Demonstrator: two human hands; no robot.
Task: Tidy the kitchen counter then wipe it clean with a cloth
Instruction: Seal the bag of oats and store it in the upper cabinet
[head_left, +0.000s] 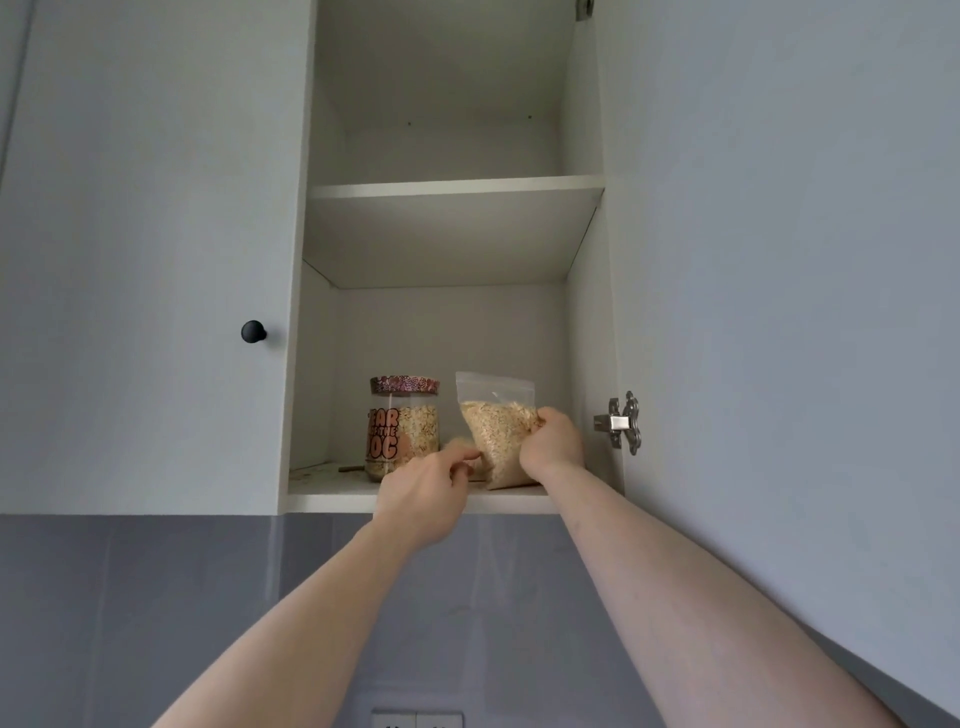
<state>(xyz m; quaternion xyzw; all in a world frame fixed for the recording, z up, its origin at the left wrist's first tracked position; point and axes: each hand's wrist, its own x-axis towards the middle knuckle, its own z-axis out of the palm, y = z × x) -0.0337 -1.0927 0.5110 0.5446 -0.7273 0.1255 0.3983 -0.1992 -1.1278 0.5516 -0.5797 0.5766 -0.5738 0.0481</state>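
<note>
Both arms reach up into an open wall cupboard (452, 332). The right hand (551, 442) grasps a clear plastic bag (496, 431) of oats by its right edge, fingers curled over the side of the bag and the thumb behind it; the bag stands upright on the bottom shelf (332, 500), near the front and toward the right wall. The left hand (427, 493) is at the lower left corner of the bag with its fingers curled in, fingertips at or just against the plastic; whether it really pinches the bag cannot be told, since the hand covers that corner. Just to the left of the bag stands a glass jar (402, 426) with a patterned lid and orange lettering, also holding oats; the left hand overlaps its lower right side in the view. A few crumbs lie on the shelf at the left. Above is a second shelf (457, 187). The closed door to the left carries a black knob (253, 331); a metal hinge (622, 423) sits on the open door at right. A wall socket (417, 719) shows at the bottom edge.
</note>
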